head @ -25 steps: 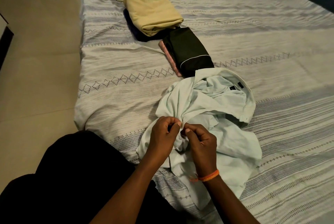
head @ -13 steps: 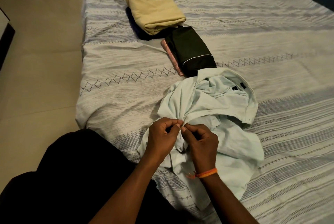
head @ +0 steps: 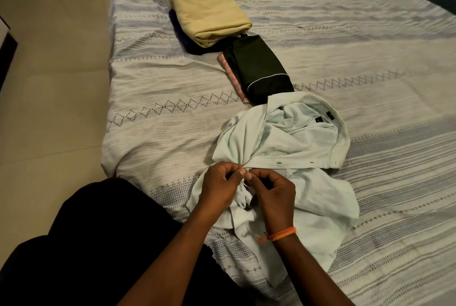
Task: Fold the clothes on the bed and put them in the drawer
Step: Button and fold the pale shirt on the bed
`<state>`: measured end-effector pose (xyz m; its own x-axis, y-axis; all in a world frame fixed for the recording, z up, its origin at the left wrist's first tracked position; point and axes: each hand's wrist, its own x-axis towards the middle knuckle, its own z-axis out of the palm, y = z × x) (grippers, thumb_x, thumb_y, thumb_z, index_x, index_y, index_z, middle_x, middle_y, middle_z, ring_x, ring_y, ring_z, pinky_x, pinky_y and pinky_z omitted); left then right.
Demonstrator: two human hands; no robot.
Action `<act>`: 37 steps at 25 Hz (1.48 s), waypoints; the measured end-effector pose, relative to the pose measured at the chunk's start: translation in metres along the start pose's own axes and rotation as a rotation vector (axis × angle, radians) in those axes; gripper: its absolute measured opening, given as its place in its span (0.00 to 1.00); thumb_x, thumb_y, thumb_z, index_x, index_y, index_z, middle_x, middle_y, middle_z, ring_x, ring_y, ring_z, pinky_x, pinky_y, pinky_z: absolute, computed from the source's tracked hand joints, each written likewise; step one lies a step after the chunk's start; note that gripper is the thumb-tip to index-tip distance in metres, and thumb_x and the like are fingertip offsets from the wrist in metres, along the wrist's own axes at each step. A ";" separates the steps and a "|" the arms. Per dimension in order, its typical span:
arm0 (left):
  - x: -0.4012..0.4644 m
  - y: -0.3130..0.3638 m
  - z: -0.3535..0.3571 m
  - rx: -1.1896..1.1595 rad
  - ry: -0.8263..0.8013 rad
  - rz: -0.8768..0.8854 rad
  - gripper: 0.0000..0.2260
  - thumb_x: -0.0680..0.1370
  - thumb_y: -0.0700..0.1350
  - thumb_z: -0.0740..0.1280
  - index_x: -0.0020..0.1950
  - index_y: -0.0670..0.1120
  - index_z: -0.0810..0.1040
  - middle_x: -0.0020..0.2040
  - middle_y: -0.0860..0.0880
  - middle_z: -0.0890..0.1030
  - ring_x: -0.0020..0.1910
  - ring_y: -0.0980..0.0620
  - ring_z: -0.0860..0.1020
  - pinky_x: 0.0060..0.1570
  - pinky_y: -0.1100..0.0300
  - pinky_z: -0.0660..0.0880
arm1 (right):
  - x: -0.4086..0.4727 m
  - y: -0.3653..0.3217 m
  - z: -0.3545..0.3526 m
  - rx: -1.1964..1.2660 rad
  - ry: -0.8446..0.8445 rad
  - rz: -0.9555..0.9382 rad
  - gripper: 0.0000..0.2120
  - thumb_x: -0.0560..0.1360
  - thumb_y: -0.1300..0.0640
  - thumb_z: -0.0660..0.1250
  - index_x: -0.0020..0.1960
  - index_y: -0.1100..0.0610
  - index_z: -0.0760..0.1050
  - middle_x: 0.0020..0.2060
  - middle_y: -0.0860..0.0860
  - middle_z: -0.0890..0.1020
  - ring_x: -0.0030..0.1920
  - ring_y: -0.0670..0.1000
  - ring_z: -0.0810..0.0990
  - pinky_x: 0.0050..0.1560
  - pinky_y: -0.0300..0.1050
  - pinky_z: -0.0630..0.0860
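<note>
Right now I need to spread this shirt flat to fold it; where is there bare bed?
The widest bare stretch of striped bedspread lies right of the crumpled pale blue shirt and the folded black garment. A narrower strip lies left of them. The line of folded clothes up to the folded tan garment is crowded.

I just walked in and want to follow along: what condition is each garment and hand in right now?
Pale blue button-up shirt: crumpled, unfolded.
Beige garment: folded.
Black garment with white piping: folded.
Left hand: pinching shirt's front edge.
Right hand: pinching the same edge.
</note>
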<state>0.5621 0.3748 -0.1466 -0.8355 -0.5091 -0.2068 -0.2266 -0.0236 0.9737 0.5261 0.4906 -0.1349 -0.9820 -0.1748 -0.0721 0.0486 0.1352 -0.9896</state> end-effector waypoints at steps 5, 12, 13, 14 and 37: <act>0.001 -0.006 0.007 0.181 -0.087 0.069 0.08 0.81 0.43 0.62 0.44 0.47 0.77 0.42 0.48 0.79 0.41 0.55 0.77 0.42 0.61 0.73 | 0.002 -0.001 0.005 0.013 0.031 0.051 0.03 0.73 0.66 0.71 0.40 0.63 0.82 0.34 0.55 0.84 0.39 0.54 0.84 0.41 0.46 0.80; -0.005 -0.008 0.011 0.272 0.042 0.175 0.05 0.80 0.47 0.64 0.46 0.48 0.76 0.45 0.53 0.75 0.44 0.54 0.76 0.48 0.50 0.75 | 0.005 -0.007 -0.004 0.061 0.071 0.087 0.02 0.74 0.70 0.66 0.46 0.66 0.76 0.38 0.61 0.83 0.36 0.53 0.83 0.34 0.44 0.78; -0.006 -0.004 0.010 0.366 0.097 0.260 0.04 0.78 0.48 0.64 0.46 0.48 0.76 0.45 0.54 0.74 0.44 0.54 0.75 0.46 0.49 0.75 | 0.008 -0.010 -0.008 0.175 0.129 0.139 0.04 0.74 0.69 0.66 0.49 0.66 0.75 0.40 0.64 0.82 0.35 0.55 0.82 0.33 0.46 0.78; -0.007 0.001 0.009 0.451 0.127 0.339 0.04 0.76 0.48 0.64 0.48 0.49 0.76 0.47 0.55 0.73 0.46 0.54 0.75 0.46 0.49 0.75 | 0.012 -0.015 -0.012 0.290 0.175 0.185 0.06 0.75 0.67 0.66 0.51 0.65 0.74 0.40 0.64 0.82 0.34 0.57 0.82 0.33 0.47 0.77; 0.067 0.043 0.012 0.567 0.207 0.344 0.07 0.79 0.43 0.67 0.45 0.47 0.84 0.42 0.52 0.84 0.41 0.55 0.78 0.42 0.62 0.71 | 0.065 -0.015 -0.019 0.184 0.367 0.205 0.18 0.74 0.58 0.72 0.30 0.58 0.68 0.23 0.53 0.67 0.21 0.51 0.63 0.22 0.38 0.63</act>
<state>0.4906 0.3503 -0.1199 -0.8070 -0.5618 0.1822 -0.2393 0.5932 0.7687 0.4578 0.4957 -0.1225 -0.9468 0.1992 -0.2528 0.2478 -0.0501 -0.9675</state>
